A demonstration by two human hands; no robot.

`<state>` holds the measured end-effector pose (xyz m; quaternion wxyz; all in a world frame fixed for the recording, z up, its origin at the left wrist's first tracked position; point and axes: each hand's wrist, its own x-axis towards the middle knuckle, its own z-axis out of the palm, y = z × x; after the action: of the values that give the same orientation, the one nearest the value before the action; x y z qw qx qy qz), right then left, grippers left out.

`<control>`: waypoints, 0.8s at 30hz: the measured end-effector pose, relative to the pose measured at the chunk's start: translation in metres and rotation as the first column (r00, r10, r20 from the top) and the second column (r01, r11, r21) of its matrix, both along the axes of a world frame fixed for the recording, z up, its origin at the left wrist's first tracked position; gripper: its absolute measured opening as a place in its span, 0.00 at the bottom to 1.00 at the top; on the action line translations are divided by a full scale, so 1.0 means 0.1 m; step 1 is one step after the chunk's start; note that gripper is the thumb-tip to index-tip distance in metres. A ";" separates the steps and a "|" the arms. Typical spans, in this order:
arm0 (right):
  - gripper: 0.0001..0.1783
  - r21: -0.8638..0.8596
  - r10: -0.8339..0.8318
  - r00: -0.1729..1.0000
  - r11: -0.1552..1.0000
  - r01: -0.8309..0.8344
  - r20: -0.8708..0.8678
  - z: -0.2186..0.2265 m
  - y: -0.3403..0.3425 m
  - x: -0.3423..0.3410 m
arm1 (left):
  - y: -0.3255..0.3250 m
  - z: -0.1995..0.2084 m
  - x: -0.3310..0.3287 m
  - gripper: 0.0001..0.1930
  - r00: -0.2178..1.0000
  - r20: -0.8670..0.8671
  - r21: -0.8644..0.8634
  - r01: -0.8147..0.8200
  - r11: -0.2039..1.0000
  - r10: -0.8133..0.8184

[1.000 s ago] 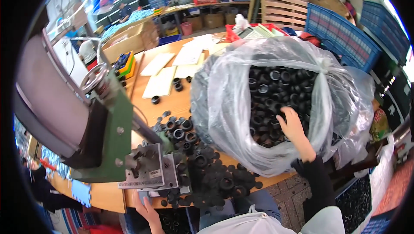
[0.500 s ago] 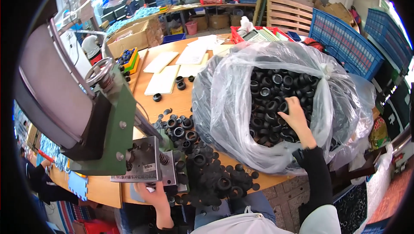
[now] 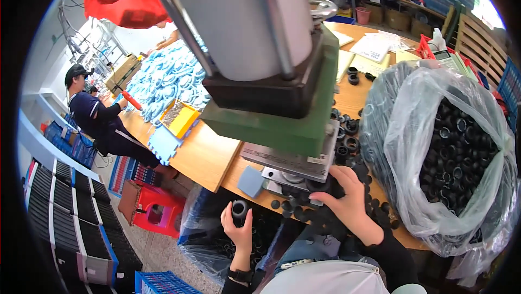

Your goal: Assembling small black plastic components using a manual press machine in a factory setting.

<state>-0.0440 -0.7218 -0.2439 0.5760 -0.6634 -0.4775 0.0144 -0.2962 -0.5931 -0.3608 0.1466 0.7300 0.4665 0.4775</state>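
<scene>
My right hand (image 3: 351, 203) has left the bag (image 3: 393, 142) and is now at the press (image 3: 271, 126), fingers curled by its base; I can't tell whether they grip anything. My left hand (image 3: 237, 233), earlier under the press, now pinches a black ring (image 3: 239, 216), over the lined bin (image 3: 202, 256).

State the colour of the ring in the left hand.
Black: the ring in the left hand, shown best in the head view.
</scene>
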 end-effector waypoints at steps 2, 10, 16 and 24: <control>0.28 0.007 0.008 0.999 1.000 -0.008 -0.037 -0.14 0.20 -0.08 | 0.00 -0.24 -0.26 0.29 0.995 -0.067 -0.050 -0.076 0.996 0.073; 0.19 -0.020 -0.123 0.992 0.992 0.123 -0.004 -0.05 0.63 -0.28 | 0.16 -1.05 -0.57 0.40 0.929 -0.341 -0.391 -0.282 0.876 0.147; 0.21 0.007 -0.177 0.976 0.984 0.178 0.130 0.15 0.57 -0.30 | 0.43 -0.26 0.01 0.29 0.983 -0.151 0.005 0.109 0.994 -0.107; 0.40 -0.044 -0.182 0.980 0.981 0.186 0.084 0.11 -0.53 -0.20 | 0.62 -0.37 0.48 0.20 0.871 -0.388 0.043 0.344 0.938 -0.302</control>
<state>-0.0638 -0.7752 -0.2327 0.5380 -0.7195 -0.4360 -0.0531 -0.2487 -0.5309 -0.3979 0.0918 0.8824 0.3300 0.3226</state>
